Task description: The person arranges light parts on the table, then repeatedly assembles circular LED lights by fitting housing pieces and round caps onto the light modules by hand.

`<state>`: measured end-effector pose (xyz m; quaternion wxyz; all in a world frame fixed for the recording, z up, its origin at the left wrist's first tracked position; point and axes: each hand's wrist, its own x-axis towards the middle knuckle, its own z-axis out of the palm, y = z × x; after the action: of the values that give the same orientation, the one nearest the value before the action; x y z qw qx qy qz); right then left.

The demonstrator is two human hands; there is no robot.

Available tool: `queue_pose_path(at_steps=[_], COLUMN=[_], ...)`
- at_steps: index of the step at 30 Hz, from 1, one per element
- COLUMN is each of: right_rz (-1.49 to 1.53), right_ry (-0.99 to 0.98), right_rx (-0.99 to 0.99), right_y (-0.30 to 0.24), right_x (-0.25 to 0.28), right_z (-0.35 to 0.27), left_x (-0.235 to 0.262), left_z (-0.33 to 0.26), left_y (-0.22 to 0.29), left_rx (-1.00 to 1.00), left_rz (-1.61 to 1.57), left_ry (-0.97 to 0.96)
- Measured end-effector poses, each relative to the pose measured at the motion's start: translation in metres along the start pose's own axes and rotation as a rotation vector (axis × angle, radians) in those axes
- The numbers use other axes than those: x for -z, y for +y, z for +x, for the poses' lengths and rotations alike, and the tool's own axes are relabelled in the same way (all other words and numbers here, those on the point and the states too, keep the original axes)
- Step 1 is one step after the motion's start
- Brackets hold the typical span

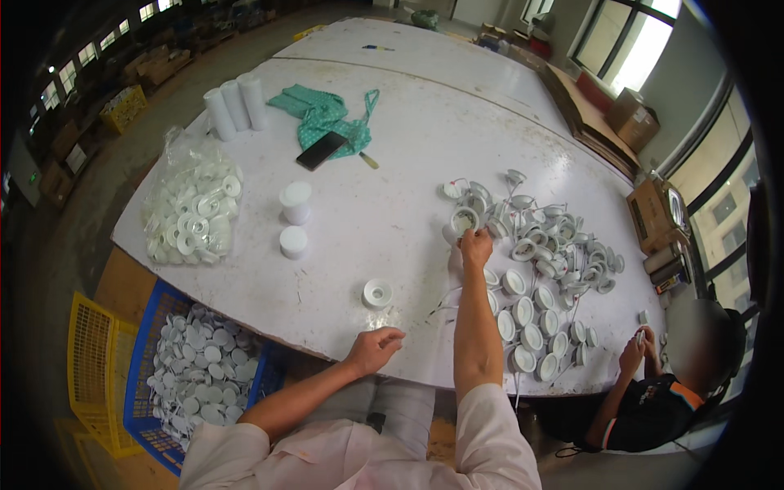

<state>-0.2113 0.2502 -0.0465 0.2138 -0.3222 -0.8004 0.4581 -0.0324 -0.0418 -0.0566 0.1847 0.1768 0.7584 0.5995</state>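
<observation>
My right hand [475,247] reaches forward over the table, fingers closed on the near rim of a white round downlight housing [465,219]. That housing is tilted, its inside partly showing. It lies at the left edge of a heap of similar white downlight housings [563,237] with thin wires. My left hand [376,349] is held low by the table's near edge, fingers loosely curled together, with nothing visible in them. Just beyond it sits a single white ring-shaped part [377,293] with a round hole. Nearer than the heap, several white round lamps [523,311] lie in rough rows.
On the white table [327,278], a clear bag of white rings [192,204], white disc stacks [294,242], a phone [322,151] and green cloth [318,110] lie left. A blue crate [137,400] of white discs stands below. Another person [661,384] works at the right.
</observation>
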Motion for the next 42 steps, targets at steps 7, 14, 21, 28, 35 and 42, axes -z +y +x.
queue_pose_path(at_steps=[7, 14, 21, 28, 35, 42], right_rz=[0.596, 0.785, 0.978, 1.017, 0.711, 0.540], right_ry=[-0.114, -0.342, -0.464, -0.503, -0.333, -0.299], right_rx=[-0.090, -0.102, -0.091, -0.099, 0.241, 0.313], right_y=[-0.030, -0.064, -0.073, -0.085, -0.108, -0.108], right_x=[0.036, 0.075, 0.079, 0.079, 0.083, 0.072], right_z=[-0.100, -0.179, -0.232, -0.241, -0.231, -0.233], left_x=[0.013, 0.039, 0.044, 0.055, 0.065, 0.061], left_z=[0.005, 0.039, 0.044, 0.028, 0.004, -0.005], left_y=[0.060, 0.101, 0.113, 0.112, 0.134, 0.121], left_rx=[-0.128, -0.650, -0.784, -0.652, -0.339, -0.166], left_rz=[0.004, 0.423, 0.586, 0.470, 0.115, -0.170], left_ry=[0.085, 0.289, 0.207, 0.125, 0.020, -0.087])
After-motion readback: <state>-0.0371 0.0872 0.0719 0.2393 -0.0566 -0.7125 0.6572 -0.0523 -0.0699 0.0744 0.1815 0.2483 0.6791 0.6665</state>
